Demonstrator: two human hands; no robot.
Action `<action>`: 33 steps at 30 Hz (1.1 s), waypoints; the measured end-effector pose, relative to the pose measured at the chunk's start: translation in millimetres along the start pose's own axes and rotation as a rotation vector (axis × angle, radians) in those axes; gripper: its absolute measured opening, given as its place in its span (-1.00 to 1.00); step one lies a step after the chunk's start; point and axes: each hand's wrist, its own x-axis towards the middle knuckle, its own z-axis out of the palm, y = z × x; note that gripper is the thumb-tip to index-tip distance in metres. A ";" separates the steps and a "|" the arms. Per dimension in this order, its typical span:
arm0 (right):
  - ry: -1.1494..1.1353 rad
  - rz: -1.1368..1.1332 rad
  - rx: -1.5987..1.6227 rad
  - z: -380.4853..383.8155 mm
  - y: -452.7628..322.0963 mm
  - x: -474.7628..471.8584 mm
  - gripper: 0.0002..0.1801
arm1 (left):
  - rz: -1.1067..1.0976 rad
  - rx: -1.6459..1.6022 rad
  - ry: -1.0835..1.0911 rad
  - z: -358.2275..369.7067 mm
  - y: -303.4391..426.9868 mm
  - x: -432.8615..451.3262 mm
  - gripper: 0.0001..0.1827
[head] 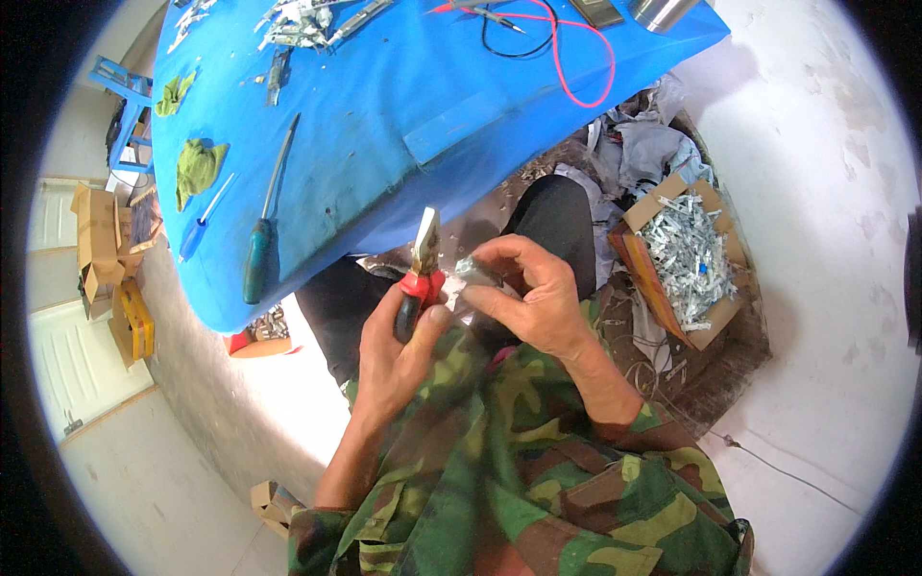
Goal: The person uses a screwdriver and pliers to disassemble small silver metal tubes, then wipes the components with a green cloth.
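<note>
My left hand (403, 338) is closed around the red and black handles of a pair of pliers (426, 248), whose metal jaws point up and away from me. Just right of the pliers, my right hand (536, 295) pinches a small silvery metal piece (475, 271) between thumb and fingers; its exact kind is unclear. Both hands are over my lap, near the edge of the table with the blue cover (346, 165). On that cover lie a teal-handled screwdriver (259, 255) and a smaller blue-handled screwdriver (194, 237).
Metal parts (299, 25), green cloths (200, 169) and test leads (611, 65) lie on the table. At right stands an open cardboard box (648, 288) of metal strips, beside plastic bags (648, 151). A box of small parts (268, 324) is below the table's left end.
</note>
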 end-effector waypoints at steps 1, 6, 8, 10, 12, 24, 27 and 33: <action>-0.019 -0.042 -0.033 3.5 1.9 0.2 -0.62 | -0.032 -0.084 0.011 2.8 0.5 1.5 -0.63; -0.055 -0.003 -0.005 18.2 8.4 -3.0 -0.67 | -0.030 -0.288 0.057 5.3 1.7 9.8 -0.46; -0.067 0.008 -0.035 20.2 4.3 -2.5 -0.67 | -0.031 -0.321 0.056 0.7 -4.7 9.0 -0.46; -0.084 -0.038 -0.085 20.8 4.0 -2.0 -0.68 | -0.005 -0.360 0.075 1.2 -7.1 9.3 -0.44; -0.105 -0.065 -0.119 20.2 2.4 -1.4 -0.69 | -0.038 -0.336 0.076 -2.5 -8.1 8.4 -0.44; -0.158 0.057 -0.001 16.6 -3.3 3.2 -0.78 | 0.024 -0.272 0.019 -11.1 -18.2 10.5 -0.46; -0.129 0.017 0.011 18.2 2.4 1.8 -0.78 | 0.017 -0.290 0.014 -11.2 -18.3 10.5 -0.47; -0.073 0.084 0.042 21.0 6.9 -2.4 -0.79 | -0.002 -0.328 0.052 -7.8 -17.6 9.4 -0.46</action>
